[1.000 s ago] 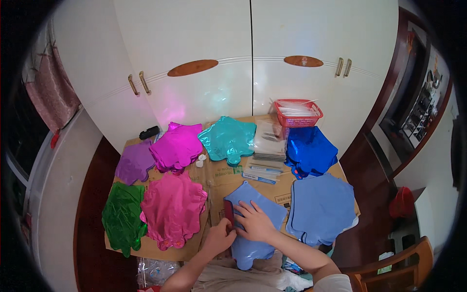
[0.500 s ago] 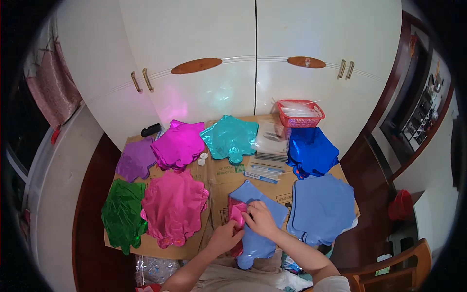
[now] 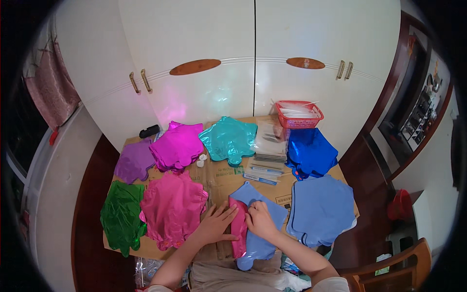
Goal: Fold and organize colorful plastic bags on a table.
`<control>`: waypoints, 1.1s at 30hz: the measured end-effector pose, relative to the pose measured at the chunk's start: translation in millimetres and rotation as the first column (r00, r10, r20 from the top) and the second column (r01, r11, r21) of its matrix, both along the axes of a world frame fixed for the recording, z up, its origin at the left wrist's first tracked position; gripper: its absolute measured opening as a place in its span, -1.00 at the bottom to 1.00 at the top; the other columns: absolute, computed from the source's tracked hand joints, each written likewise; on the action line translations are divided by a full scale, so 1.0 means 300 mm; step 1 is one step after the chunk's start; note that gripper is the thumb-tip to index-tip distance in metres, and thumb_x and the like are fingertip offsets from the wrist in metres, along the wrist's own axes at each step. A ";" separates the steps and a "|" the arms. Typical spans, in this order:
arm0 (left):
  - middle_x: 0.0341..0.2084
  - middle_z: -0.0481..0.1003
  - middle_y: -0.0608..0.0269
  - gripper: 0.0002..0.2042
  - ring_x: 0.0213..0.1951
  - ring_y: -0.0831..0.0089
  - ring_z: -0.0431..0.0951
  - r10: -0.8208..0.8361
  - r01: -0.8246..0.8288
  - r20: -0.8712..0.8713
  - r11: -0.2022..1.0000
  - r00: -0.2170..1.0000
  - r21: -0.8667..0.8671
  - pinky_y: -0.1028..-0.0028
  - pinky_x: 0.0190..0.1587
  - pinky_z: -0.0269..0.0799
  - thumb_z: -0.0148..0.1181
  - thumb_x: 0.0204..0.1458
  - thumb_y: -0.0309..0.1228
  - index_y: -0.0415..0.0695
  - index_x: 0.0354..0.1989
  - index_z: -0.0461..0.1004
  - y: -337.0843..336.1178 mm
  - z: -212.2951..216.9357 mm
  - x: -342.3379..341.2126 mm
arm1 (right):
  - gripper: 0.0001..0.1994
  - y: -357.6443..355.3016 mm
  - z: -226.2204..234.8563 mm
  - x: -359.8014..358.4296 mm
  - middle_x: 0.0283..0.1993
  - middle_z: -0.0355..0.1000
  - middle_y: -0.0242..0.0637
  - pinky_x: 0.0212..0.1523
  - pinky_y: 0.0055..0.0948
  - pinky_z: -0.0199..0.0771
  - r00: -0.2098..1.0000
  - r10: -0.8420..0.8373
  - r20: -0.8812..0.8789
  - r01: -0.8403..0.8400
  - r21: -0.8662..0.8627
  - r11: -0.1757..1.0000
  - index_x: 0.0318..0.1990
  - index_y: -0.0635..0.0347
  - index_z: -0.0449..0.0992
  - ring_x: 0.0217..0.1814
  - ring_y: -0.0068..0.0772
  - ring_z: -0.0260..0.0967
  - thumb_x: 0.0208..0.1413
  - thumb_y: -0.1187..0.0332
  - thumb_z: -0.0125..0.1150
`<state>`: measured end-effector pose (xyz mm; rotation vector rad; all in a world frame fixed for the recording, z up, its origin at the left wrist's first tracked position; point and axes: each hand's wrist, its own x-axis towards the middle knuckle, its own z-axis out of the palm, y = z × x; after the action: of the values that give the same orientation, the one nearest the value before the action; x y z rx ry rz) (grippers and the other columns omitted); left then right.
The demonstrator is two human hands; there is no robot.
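A folded piece of shiny pink foil, seemingly a flat foil balloon [image 3: 238, 235], lies on a flat light blue foil balloon [image 3: 260, 247] at the near middle of the table. My left hand [image 3: 215, 227] has its fingers stretched out and spread, with the fingertips on the pink foil's left side. From the right, my right hand [image 3: 261, 222] has its fingers curled together at the pink foil's right edge, over the light blue one. Its fingertips are partly hidden.
Cardboard [image 3: 221, 187] covers the table. Around my hands lie stacks of flat foil balloons: pink [image 3: 174, 209], green [image 3: 121, 214], magenta [image 3: 177, 143], purple [image 3: 134, 161], teal [image 3: 228, 138], dark blue [image 3: 312, 152], light blue [image 3: 323, 209]. Clear packets [image 3: 270, 138] sit before a red basket [image 3: 299, 117].
My left hand has drawn back left and opened out flat; before, its fingers were bent at the pink foil. The pink foil now lies in a longer, flatter strip. My right hand stays close by.
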<state>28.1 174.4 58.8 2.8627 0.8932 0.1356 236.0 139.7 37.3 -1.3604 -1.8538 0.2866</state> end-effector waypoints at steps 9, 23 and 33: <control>0.34 0.03 0.22 -0.05 0.37 0.02 -0.11 0.011 -0.005 -0.127 0.999 0.992 0.045 -0.13 0.30 -0.18 0.02 -0.13 0.34 -0.03 0.36 -0.01 -0.001 -0.011 0.017 | -0.79 -0.003 0.007 0.002 -0.18 0.30 -0.02 -0.04 -0.17 0.28 0.995 -0.075 0.069 0.074 0.016 0.997 -0.29 0.36 0.42 -0.07 0.04 0.23 -0.08 0.43 0.20; 0.32 0.10 0.30 -0.15 0.35 0.09 0.01 0.022 -0.009 -0.150 0.996 0.988 0.088 -0.14 0.29 -0.15 -0.01 -0.07 0.27 -0.02 0.32 0.08 0.077 0.018 0.019 | -0.40 -0.159 0.069 0.012 0.11 0.31 -0.08 0.19 -0.22 0.20 0.918 0.178 0.354 -0.168 -0.059 0.984 0.06 0.29 0.38 0.22 -0.13 0.22 -0.05 0.02 0.22; 0.30 0.13 0.25 -0.34 0.34 0.18 0.03 -0.025 0.084 -0.160 0.922 0.987 0.377 -0.04 0.31 -0.12 -0.06 0.11 0.06 -0.13 0.27 0.15 0.166 0.002 0.054 | -0.19 -0.162 0.082 0.024 0.17 0.26 -0.09 0.29 -0.15 0.07 0.888 0.223 0.403 -0.194 -0.112 0.975 0.11 0.29 0.33 0.29 -0.16 0.15 -0.18 -0.20 0.23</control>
<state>44.2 224.2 59.3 3.2984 0.8986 0.0955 243.1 91.1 61.9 -1.3425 -2.3721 0.1805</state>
